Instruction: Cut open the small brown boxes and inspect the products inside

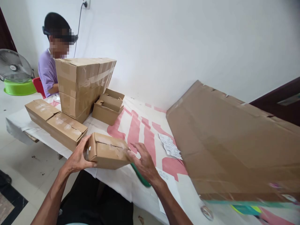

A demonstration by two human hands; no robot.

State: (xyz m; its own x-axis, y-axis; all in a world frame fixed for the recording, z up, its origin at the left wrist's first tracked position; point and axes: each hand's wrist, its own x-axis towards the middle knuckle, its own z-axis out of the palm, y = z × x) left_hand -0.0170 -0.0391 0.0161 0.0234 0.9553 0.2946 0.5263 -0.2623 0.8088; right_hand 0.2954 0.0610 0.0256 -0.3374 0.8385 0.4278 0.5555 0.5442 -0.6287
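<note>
In the head view, my left hand (78,157) is closed round the left end of a small taped cardboard box (112,153), thumb on the front side and fingers at the far side. My right hand (144,162) is at the box's right end, its thumb side against the corner and its fingers spread apart. The box is at the table's near edge, its top flaps meeting in a seam under clear tape. Beneath my right hand, part of a green object (140,176) shows; its kind is hidden.
Two closed boxes (56,123) lie left, beside a tall taped stack (86,84) and open boxes (107,107). A large cardboard sheet (234,147) leans at right. A printed paper (170,145) and tape roll (206,212) lie nearby. Another person (48,68) sits behind the stack.
</note>
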